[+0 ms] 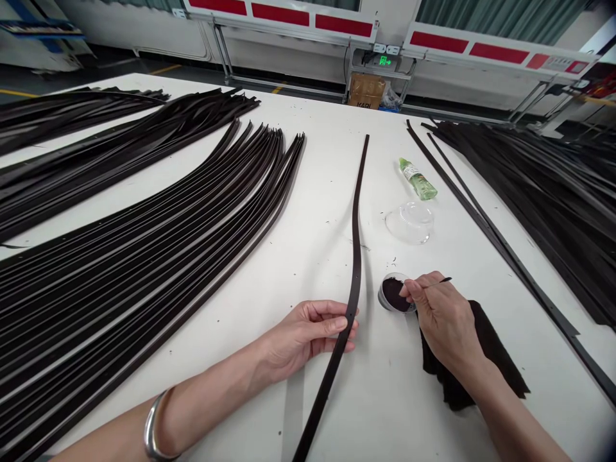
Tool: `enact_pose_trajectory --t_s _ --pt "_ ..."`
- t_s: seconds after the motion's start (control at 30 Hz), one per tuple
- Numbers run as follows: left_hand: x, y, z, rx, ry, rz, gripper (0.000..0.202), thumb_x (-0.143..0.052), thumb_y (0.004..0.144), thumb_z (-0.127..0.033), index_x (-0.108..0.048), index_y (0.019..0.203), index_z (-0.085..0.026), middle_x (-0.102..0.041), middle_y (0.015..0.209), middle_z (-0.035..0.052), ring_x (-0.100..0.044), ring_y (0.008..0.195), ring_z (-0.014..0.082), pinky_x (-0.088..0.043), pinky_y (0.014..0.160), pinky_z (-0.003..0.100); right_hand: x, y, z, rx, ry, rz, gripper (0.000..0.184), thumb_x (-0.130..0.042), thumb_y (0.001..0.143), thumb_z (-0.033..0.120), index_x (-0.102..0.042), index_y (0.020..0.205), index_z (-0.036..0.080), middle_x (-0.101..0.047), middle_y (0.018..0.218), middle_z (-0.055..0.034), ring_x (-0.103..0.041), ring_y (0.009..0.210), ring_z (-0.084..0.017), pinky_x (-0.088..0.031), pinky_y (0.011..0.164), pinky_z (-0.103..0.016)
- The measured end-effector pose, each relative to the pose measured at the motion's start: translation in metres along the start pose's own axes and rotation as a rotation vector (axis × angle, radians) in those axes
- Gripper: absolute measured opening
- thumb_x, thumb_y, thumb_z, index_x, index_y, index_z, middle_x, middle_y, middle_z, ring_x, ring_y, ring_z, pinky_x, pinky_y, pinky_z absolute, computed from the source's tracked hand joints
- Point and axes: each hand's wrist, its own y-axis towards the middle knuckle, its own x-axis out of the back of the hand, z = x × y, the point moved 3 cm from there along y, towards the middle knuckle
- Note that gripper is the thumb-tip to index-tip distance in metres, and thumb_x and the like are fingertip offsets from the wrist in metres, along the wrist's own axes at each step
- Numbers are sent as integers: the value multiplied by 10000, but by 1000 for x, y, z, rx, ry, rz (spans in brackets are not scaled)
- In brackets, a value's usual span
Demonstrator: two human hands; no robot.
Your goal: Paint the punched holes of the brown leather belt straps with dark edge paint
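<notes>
left hand pinches light, floppy leather belt strap at its edge; right hand closes on thin brush just beside paste tin.

Beyond the table's far edge, a cardboard box carries dark printed letters that look like "KARL". Just above it, on a metal frame, a small sign shows lit green symbols, possibly an exit mark, too small to read with certainty. On the table, right of centre, a green bottle has a white label whose print is too blurred to read. At far right, a pale plate on a red-striped panel is also illegible.
</notes>
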Motion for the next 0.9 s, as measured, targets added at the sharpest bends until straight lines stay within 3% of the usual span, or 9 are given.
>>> enact_pose_trajectory --t_s 0.1,0.2,0.3,0.43,0.57,0.67,0.8,0.9 --pt "0 0 0 -1 1 5 232 -792 761 -175 -716 973 -120 -733 883 78 -693 798 155 -588 795 320 7 0 5 -39 16 -34 307 -464 996 271 -616 742 191 -622 681 -11 -562 713 -147 -436 610 -268" --pt "1 1 0 -2 1 20 231 -791 764 -179 -717 974 -119 -730 888 79 -690 805 153 -586 798 319 18 -1 8 -289 109 -103 362 -431 1008 362 -654 779 194 -628 708 -15 -584 694 -134 -460 629 -255" --pt "1 0 0 -6 1 45 225 -787 771 -184 -719 976 -120 -726 897 77 -685 803 144 -584 801 314 21 -6 5 -628 394 -204 404 -480 965 493 -664 778 187 -647 751 -29 -595 684 -135 -488 644 -260" --pt "1 -1 1 -12 -11 34 224 -796 758 -181 -718 957 -112 -723 883 79 -684 789 144 -587 795 320 11 -5 10 -740 734 -224 391 -562 910 529 -653 781 171 -638 767 -49 -602 688 -157 -518 628 -287" --pt "1 -1 3 -15 -26 44 226 -796 750 -169 -716 950 -100 -721 888 87 -684 789 147 -590 783 317 8 -4 31 -578 587 -209 402 -494 959 475 -648 751 167 -651 770 -70 -603 683 -165 -515 633 -300" --pt "1 0 4 -18 -35 63 227 -790 753 -161 -715 957 -96 -721 890 87 -685 788 148 -591 785 321 9 -5 52 -330 408 -176 378 -406 1012 323 -635 743 188 -648 747 -52 -604 713 -153 -486 663 -290" --pt "0 1 4 -15 -48 91 224 -778 762 -150 -715 969 -93 -723 904 92 -685 812 150 -593 785 316 6 -9 69 53 416 -120 253 -407 969 97 -611 844 179 -644 760 -42 -609 755 -158 -475 663 -316" --pt "0 1 4 -14 -58 90 240 -787 750 -145 -715 973 -96 -723 883 86 -685 822 156 -597 783 328 1 -10 71 196 448 -126 249 -441 891 -29 -589 903 170 -652 804 -46 -607 766 -169 -483 651 -340"
